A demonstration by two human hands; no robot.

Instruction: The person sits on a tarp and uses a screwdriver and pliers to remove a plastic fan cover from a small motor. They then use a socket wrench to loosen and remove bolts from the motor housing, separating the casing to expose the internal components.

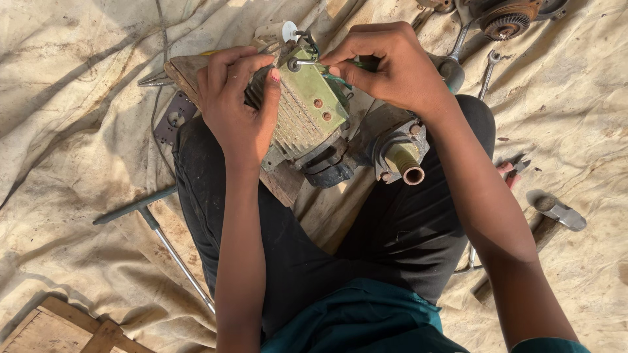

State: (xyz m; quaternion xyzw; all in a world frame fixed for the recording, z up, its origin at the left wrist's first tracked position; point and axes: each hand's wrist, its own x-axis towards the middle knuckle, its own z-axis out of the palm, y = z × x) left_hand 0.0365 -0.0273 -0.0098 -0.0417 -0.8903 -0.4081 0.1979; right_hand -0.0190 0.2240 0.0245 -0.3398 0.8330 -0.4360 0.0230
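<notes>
Dark trousers (340, 248) are seen nearest, spread over a stained cloth (78, 131). On the lap a green finned motor (307, 114) is propped. Its side is gripped by the left hand (235, 104); a wire (311, 63) at its top is pinched by the right hand (392, 65).

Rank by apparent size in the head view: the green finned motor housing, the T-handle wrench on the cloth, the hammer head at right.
1. T-handle wrench, longest, though thin.
2. Green finned motor housing, bulkiest; partly covered by hands, so its rank against the wrench is unsure.
3. Hammer head, clearly smallest.
</notes>
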